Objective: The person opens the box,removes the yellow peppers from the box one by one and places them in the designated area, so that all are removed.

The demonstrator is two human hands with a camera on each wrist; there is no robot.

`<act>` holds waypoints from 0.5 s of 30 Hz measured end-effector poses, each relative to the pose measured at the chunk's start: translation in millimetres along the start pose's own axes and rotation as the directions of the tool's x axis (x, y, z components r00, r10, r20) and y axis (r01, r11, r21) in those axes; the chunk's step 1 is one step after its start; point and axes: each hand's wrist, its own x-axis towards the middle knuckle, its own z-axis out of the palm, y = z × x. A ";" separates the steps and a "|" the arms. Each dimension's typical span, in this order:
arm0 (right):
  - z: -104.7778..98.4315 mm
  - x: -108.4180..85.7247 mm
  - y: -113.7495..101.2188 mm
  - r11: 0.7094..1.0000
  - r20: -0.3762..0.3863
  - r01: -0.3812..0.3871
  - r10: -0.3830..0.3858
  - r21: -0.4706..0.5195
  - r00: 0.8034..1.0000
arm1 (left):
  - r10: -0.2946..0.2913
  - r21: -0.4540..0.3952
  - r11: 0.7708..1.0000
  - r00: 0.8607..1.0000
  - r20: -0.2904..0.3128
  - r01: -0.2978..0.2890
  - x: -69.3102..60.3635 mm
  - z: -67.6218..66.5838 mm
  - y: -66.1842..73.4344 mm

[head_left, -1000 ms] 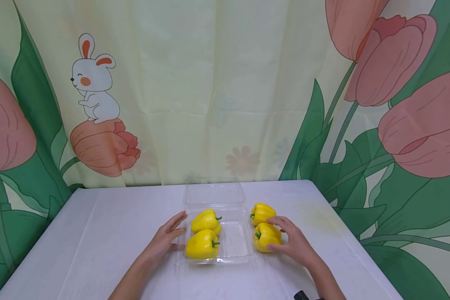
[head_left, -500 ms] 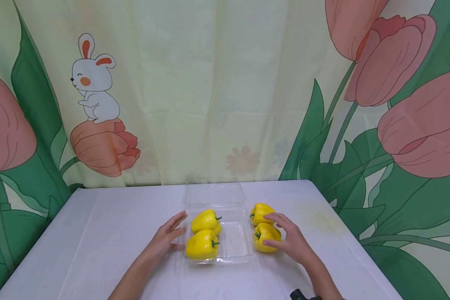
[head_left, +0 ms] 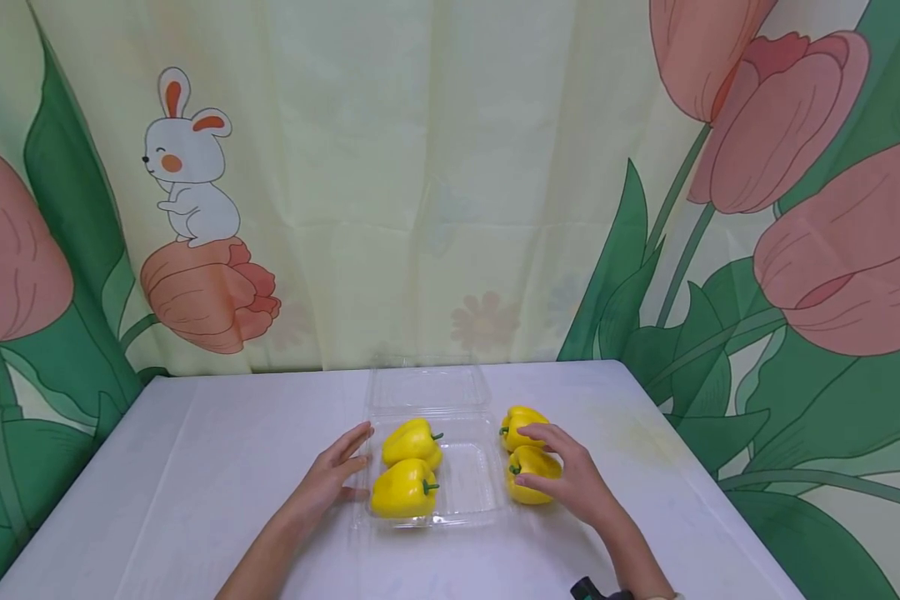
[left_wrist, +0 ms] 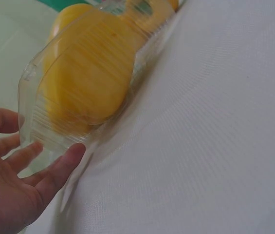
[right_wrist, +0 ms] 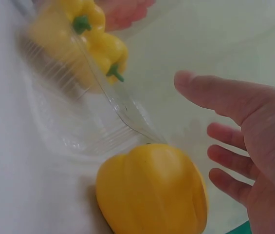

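A clear plastic clamshell container [head_left: 471,475] lies with its lid folded back on the table. Two yellow bell peppers, one farther [head_left: 411,442] and one nearer [head_left: 403,490], sit in its left half, green stems pointing right. My left hand [head_left: 327,477] rests spread fingers against the container's left wall. To the right of the container, on the table, are two more yellow bell peppers, a far one [head_left: 520,419] and a near one [head_left: 534,461]. Over these hovers my right hand [head_left: 576,477], thumb and fingers apart; in the right wrist view it grips nothing beside a pepper [right_wrist: 149,190].
The transparent lid [head_left: 429,388] lies toward the table's back edge. A white cloth covers the table [head_left: 217,450]. Behind it hangs a curtain [head_left: 360,183] printed with tulips and a rabbit. A black device [head_left: 592,588] sits at my right wrist.
My right hand has shifted slightly left over the two peppers outside the container, its thumb drawing away from the near one's right side. My left hand and the peppers stay put.
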 end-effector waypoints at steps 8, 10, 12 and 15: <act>2.9 2.9 -8.0 1.000 -0.001 0.024 -0.024 0.017 1.000 | -0.004 -0.014 1.000 1.000 -0.002 0.004 1.6 -0.2 0.2; 3.8 3.5 -9.6 1.000 0.011 0.022 -0.022 0.021 1.000 | -0.005 -0.015 1.000 1.000 -0.003 0.005 1.7 -0.1 0.3; 4.8 3.6 -11.4 1.000 0.021 0.018 -0.018 0.026 1.000 | -0.005 -0.019 1.000 1.000 -0.003 0.005 1.9 -0.2 0.1; 6.5 4.1 -13.3 1.000 0.025 0.019 -0.019 0.025 0.999 | -0.004 -0.021 1.000 1.000 0.000 0.004 2.7 -0.7 -0.5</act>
